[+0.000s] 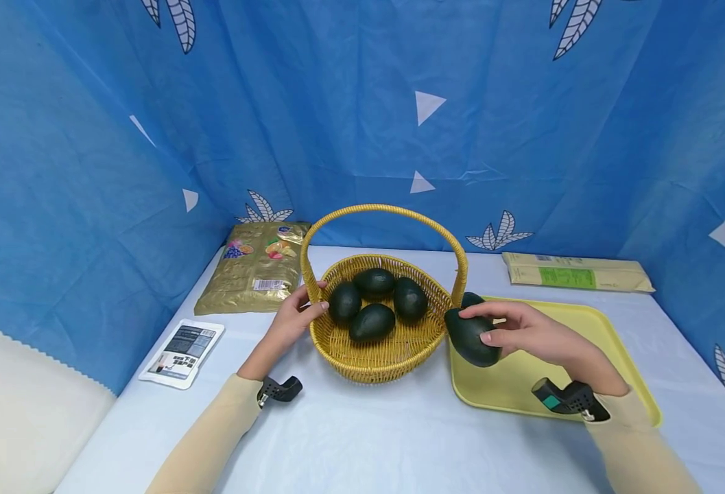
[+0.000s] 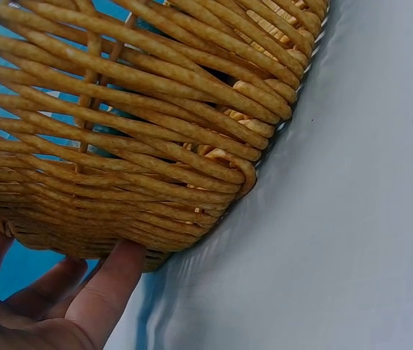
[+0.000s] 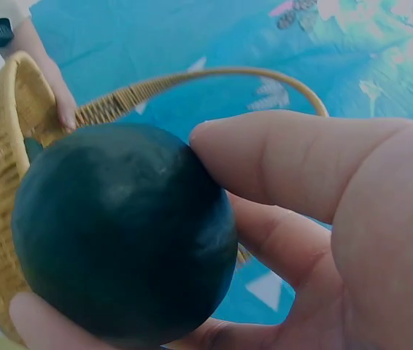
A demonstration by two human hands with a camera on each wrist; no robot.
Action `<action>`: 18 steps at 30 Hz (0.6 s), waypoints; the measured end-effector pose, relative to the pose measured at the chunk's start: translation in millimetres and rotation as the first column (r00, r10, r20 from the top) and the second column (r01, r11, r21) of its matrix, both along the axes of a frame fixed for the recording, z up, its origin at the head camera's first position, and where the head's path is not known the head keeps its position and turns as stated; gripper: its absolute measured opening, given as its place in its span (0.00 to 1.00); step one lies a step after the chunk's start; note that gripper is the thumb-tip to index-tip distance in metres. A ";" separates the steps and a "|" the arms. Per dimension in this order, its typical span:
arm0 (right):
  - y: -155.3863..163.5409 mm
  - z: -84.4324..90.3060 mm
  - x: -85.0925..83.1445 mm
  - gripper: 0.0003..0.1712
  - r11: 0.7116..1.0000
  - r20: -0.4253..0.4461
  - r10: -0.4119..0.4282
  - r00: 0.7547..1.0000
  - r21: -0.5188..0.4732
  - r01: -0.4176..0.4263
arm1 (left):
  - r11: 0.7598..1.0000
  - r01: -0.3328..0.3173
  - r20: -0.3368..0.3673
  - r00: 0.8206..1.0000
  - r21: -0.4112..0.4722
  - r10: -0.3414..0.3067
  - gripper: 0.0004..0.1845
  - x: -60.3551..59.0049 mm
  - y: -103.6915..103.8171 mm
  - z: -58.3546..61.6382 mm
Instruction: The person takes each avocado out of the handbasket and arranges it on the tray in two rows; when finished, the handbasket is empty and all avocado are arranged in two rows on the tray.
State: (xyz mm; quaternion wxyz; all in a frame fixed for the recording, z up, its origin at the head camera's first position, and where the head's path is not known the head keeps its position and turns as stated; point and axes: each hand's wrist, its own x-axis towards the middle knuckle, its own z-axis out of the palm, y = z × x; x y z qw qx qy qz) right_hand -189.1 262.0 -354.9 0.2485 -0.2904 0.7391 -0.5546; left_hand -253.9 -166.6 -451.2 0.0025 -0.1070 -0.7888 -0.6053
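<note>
A yellow wicker basket [image 1: 374,374] with a tall arched handle stands mid-table and holds several dark green avocados [image 1: 372,322]. My left hand [image 1: 291,317] grips its left side by the foot of the handle. Fingers [image 2: 112,292] touch the woven outer wall in the left wrist view. Just off the basket's right rim, my right hand [image 1: 525,329] holds an avocado [image 1: 474,341] between thumb and fingers, above the left part of a yellow tray [image 1: 523,384]. That avocado [image 3: 126,226] fills much of the right wrist view. Another avocado [image 1: 472,299] shows partly behind it.
A gold bag [image 1: 245,274] with fruit pictures lies at the back left, with a small white packet [image 1: 182,353] in front of it. Behind the tray lies a long beige and green package [image 1: 575,272]. A blue patterned curtain [image 1: 362,123] hangs along the table's back.
</note>
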 end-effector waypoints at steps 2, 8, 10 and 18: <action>9.5 -2.1 -0.6 0.26 1.000 -0.006 -0.002 1.000 -0.016 0.002 | 1.000 -0.003 0.000 1.000 -0.004 0.003 0.26 0.0 -0.3 -0.2; 38.7 -7.9 -6.0 0.27 0.996 -0.016 -0.083 0.996 -0.018 0.082 | 1.000 0.000 0.040 0.999 -0.001 0.000 0.26 -0.2 -0.2 0.5; 46.2 -9.0 -8.4 0.27 0.992 -0.016 -0.123 0.992 -0.020 0.122 | 1.000 -0.002 0.043 0.999 -0.001 0.002 0.26 -0.2 -0.1 0.6; 68.8 -19.9 -20.6 0.28 0.968 0.007 -0.251 0.968 -0.017 0.251 | 1.000 -0.006 0.043 0.999 0.004 0.006 0.25 -1.0 -0.2 -0.1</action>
